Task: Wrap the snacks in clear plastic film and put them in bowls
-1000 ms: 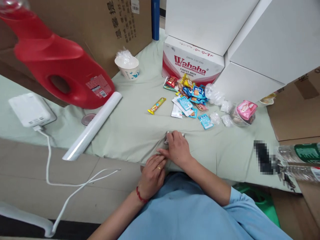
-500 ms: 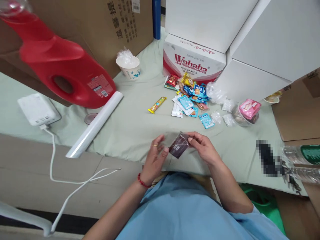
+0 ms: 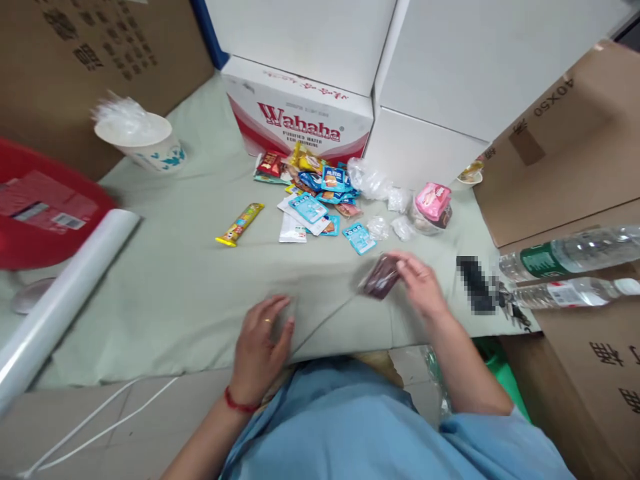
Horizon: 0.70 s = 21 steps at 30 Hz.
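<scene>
Pinching the dark packet [image 3: 382, 277] at one end, we are holding it in the right grip [image 3: 423, 285] over the worktop [image 3: 195, 293], near a blue sachet [image 3: 359, 238]. Our left grip [image 3: 260, 343] is hanging open, well apart, with no item showing. We are risking a drop: with only one end pinched, the packet could be slipping away if the pinch relaxes.

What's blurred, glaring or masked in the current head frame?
Head view: dark packet in the right grip is blurred, its print unreadable; head view: pale sheen along the white roll; head view: pixelated patch hides what's there; head view: Wahaha box lettering stays legible.
</scene>
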Available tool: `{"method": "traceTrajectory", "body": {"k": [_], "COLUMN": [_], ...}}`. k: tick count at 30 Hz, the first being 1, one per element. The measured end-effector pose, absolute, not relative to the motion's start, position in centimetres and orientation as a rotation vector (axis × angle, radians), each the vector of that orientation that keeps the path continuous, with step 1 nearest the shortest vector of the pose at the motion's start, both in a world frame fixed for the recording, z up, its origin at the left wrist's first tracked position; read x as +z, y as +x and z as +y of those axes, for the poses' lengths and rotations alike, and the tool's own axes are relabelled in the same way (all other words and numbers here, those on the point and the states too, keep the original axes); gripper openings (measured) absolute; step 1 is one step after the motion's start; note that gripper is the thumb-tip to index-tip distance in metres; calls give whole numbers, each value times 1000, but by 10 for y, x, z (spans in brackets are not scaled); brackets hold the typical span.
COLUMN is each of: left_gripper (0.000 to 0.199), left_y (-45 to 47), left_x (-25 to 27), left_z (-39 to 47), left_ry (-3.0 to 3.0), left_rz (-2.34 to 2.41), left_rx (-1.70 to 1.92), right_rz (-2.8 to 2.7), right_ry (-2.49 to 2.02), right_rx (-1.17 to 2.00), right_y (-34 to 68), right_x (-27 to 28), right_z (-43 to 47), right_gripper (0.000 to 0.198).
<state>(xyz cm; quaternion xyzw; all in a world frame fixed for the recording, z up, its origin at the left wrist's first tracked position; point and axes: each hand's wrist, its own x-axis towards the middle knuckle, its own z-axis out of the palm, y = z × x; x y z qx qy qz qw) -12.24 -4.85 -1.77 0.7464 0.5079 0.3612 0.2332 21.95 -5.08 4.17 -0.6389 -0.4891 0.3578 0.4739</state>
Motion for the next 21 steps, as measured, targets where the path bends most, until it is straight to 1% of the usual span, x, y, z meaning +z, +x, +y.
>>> {"method": "traceTrajectory", "body": {"k": [4,5,8,10,12,14,16,17,18,19,21], "left_gripper": [18,16,13,14,16,18,19,19,19,19,19], "left_y": [-142,-141,-131,-124,-120,-120,-121,-121,-121,-121,-121], "left_x": [-35,-38,-42,-42,-40,-39,-38,-38,-38,-38,-38], "left_z": [-46,-46,-48,-49,-50,-50,-51,-51,-51,-51,-51], "left_ry": [2253,2307,2494,2595,2643,2660,2665,2664,2664,2663,2662], "left_rz": [1495,1489,1510,1551,1574,1578,1571,1568,1566,1567,1574], "left_rx": [1076,1086,1080,1051,1031,1034,1056,1066,1074,1077,1075], "right_rz": [-840,-755,-641,-676,-750,-863,-978,-1007,-1004,-978,-893], "right_ry": [-1661,-1715,-2021,-2183,-2268,-2365,-2448,-2466,-2474,-2486,-2524], "right_rx": [356,280,274,287,213,-9,-310,-421,-468,-454,-321], "right_y": [353,381,430,435,428,417,410,409,409,411,417], "right_x": [77,83,89,83,73,62,53,50,48,46,46], "right_z": [0,17,66,87,96,94,88,85,83,82,82], "right_gripper": [24,25,26,21,18,17,21,24,27,29,30]}}
